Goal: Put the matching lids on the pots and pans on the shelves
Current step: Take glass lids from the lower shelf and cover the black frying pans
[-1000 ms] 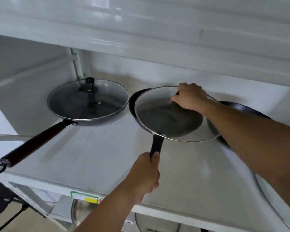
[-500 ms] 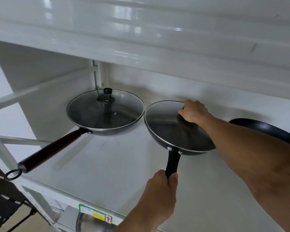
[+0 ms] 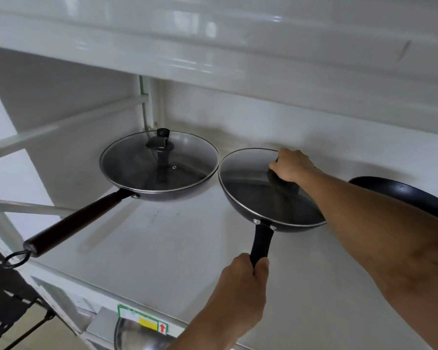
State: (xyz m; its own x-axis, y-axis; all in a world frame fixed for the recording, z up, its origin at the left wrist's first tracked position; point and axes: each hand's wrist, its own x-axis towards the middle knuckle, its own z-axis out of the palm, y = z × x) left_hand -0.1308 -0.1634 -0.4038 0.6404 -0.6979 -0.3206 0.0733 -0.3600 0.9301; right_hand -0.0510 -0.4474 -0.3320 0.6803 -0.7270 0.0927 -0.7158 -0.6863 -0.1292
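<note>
A black frying pan sits on the white shelf at centre right. A glass lid with a metal rim lies flat on its rim. My right hand is closed over the lid's knob, which stays hidden under the fingers. My left hand grips the end of the pan's black handle. To the left stands a larger dark pan with a brown wooden handle, covered by its own glass lid with a black knob.
A third dark pan without a lid shows behind my right forearm. The upper shelf hangs low overhead. A shiny metal pot rim is visible on the shelf below, near a yellow and red label.
The lid has come down from tilted above the pan to lying flat on its rim. The view has shifted, so both pans appear further right.
</note>
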